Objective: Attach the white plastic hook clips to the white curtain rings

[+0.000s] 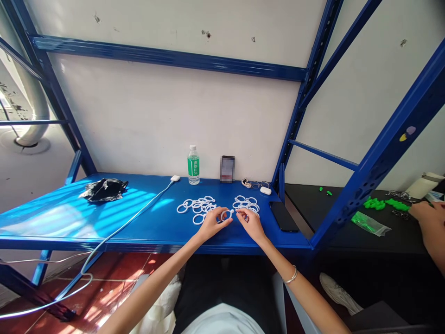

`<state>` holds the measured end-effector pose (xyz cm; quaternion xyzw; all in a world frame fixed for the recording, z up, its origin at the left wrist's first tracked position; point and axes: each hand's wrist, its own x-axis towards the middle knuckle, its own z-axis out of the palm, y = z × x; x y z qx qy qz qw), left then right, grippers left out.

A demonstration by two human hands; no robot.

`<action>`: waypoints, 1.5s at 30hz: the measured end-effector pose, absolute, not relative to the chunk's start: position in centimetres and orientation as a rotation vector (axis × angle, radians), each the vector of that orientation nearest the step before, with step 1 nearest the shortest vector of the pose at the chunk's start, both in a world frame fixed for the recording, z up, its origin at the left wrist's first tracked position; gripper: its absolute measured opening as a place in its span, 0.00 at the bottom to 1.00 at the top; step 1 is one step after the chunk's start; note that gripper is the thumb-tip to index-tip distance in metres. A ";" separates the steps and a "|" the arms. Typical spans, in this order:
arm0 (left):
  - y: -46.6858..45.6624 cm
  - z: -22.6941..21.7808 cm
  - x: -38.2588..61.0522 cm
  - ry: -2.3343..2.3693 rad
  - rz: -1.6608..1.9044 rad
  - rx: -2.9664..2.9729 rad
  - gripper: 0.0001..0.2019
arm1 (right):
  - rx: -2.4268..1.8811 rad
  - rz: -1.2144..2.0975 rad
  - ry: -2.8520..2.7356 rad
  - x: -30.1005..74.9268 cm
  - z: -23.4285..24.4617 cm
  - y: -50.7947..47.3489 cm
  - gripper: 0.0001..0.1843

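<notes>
The person's two hands met low over the front of the blue table [163, 235], well lit from the left. The left hand [212, 223] had a white ring [232, 212] gripped between thumb and fingers, raised on edge in the space between the two hands. The right hand [251, 223] was curled, its fingertips drawn together just beside that ring; from where I stood I couldn't tell whether they held anything. Behind the left hand lay a loose spread of rings [200, 204], overlapping one another, and behind the right a smaller heap [246, 202]. Farther back stood a green-labelled bottle [193, 167], with a pair of glasses [256, 184] and a small white case [265, 190] over to the right, and a black phone [283, 216] flat near the right end. A crumpled black bag [104, 190] sat at the left. On the neighbouring dark table, a co-worker's hand [427, 220] rested near bright green pieces [374, 203].
</notes>
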<state>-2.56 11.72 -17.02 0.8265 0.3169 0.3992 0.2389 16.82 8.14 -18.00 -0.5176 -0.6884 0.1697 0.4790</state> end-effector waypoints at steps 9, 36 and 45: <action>15.4 -18.3 -5.4 1.372 1.325 2.575 0.16 | -1.575 -0.394 -1.914 17.2 -19.3 8.3 0.06; 11.7 -16.4 -2.5 0.728 1.209 2.217 0.15 | -1.047 -0.204 -2.084 15.8 -17.3 6.6 0.12; 10.8 -16.1 -2.3 0.698 1.189 2.240 0.14 | -1.114 0.296 -1.671 16.4 -17.3 7.2 0.11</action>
